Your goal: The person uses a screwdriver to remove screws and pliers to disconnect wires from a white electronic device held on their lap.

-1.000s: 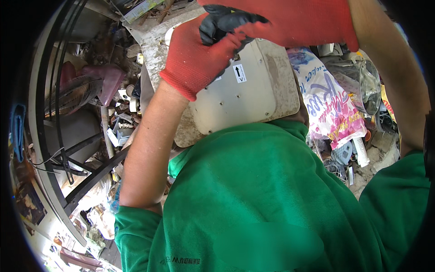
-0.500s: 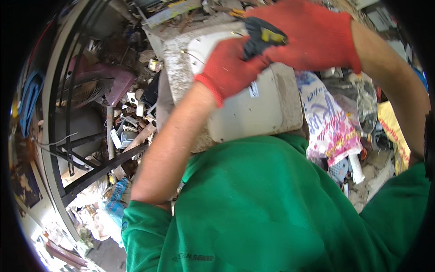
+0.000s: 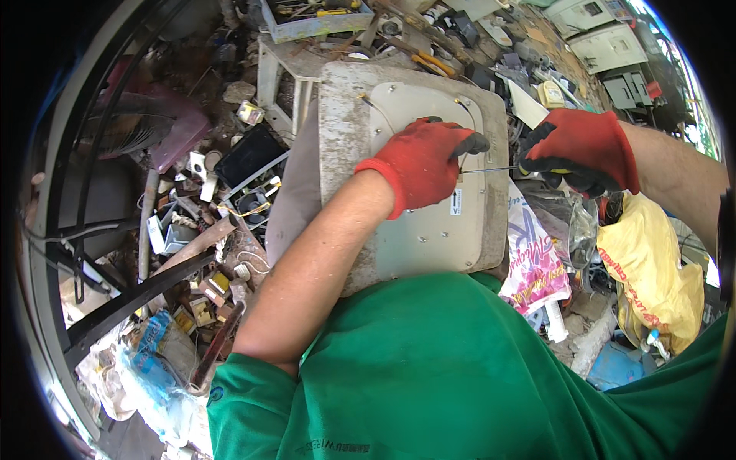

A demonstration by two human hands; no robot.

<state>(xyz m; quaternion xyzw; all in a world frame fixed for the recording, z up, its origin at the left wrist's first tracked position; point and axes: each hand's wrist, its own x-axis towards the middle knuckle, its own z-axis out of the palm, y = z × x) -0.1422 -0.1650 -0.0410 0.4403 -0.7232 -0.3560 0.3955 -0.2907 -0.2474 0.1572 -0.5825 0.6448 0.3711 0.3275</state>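
A flat, dirty beige panel (image 3: 441,249) with rounded corners lies across my lap, carrying small studs and two thin cables with brass-coloured ends. My left hand (image 3: 420,167), in a red glove with dark fingertips, rests over its middle with the fingers curled closed; what they pinch is mostly hidden. To the right of the panel, my right hand (image 3: 589,153), gloved alike, is wrapped round the yellow-and-black handle of a screwdriver (image 3: 497,169). The thin metal shaft points left, its tip end reaching the fingers of my left hand.
A tray of tools (image 3: 318,24) stands on a small stool (image 3: 285,65) beyond the panel. Orange-handled pliers (image 3: 433,64) lie nearby. Printed plastic bags, one white and pink (image 3: 534,257), one yellow (image 3: 652,268), sit at the right. A dark metal frame (image 3: 146,303) and mixed scrap fill the left.
My hands were together over the panel's upper part; now the right has moved off to the right with the screwdriver, its shaft pointing left. The view has shifted, showing more beyond the panel.
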